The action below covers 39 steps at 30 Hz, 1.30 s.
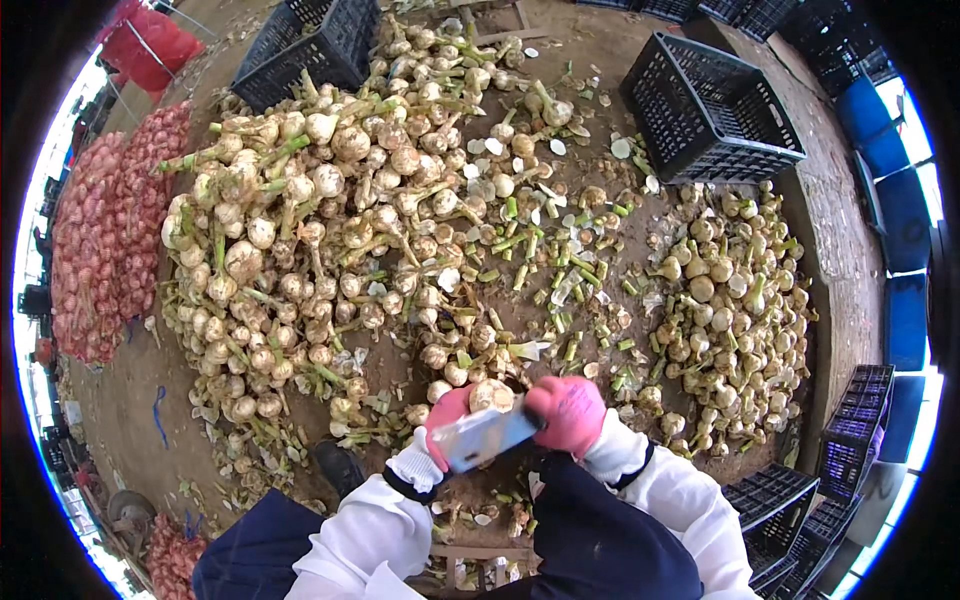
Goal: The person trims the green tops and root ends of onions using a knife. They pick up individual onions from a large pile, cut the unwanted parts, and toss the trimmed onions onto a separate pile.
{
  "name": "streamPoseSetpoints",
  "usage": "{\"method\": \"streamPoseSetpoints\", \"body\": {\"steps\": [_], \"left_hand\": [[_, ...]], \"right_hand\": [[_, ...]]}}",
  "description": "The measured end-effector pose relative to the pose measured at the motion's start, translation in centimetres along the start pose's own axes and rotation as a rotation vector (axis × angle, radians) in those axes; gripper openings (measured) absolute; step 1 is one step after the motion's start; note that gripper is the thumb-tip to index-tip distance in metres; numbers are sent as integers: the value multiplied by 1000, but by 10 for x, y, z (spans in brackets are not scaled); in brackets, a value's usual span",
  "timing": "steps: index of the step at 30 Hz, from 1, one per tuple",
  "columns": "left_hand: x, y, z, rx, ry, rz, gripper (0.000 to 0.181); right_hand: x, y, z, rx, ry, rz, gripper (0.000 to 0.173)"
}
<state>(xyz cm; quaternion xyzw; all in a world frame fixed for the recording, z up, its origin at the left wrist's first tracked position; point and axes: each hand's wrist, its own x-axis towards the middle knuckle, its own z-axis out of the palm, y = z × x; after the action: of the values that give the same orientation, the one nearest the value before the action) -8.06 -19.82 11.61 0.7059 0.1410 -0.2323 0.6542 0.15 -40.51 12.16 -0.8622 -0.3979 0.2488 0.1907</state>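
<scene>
My left hand (441,424), in a pink glove, holds a garlic bulb (492,394) in front of my knees. My right hand (576,417), gloved alike, grips a knife by its dark handle. The wide, slightly blurred knife blade (484,441) lies across the near side of the bulb, over my left fingers; whether it touches the bulb I cannot tell. Just beyond and to the left spreads a large heap of garlic bulbs (300,247) with stems on. To the right is a second pile of bulbs (724,315), most with short stems. Cut stem pieces (570,277) litter the ground between.
A black plastic crate (712,112) stands behind the right pile, another crate (300,56) behind the left heap. Red mesh sacks (112,240) of bulbs stand at far left. A concrete ledge (844,247) runs along the right, with stacked crates (780,510) near my right side.
</scene>
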Motion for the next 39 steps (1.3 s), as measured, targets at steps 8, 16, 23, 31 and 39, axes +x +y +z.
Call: {"method": "streamPoseSetpoints", "body": {"steps": [8, 16, 23, 31, 39], "left_hand": [[-9, 3, 1, -395, -224, -117, 58], [-2, 12, -13, 846, -242, 475, 27], [-16, 40, -44, 619, -577, 517, 31], [17, 87, -36, -366, -239, 334, 71], [34, -36, -39, 1057, -319, -552, 70]], "right_hand": [[-22, 79, 31, 18, 60, 540, 33], [-15, 31, 13, 495, 110, 182, 28], [-15, 82, 51, 272, 80, 716, 46], [-35, 89, 80, 498, 102, 812, 47], [-39, 90, 98, 541, 23, 731, 44]]}}
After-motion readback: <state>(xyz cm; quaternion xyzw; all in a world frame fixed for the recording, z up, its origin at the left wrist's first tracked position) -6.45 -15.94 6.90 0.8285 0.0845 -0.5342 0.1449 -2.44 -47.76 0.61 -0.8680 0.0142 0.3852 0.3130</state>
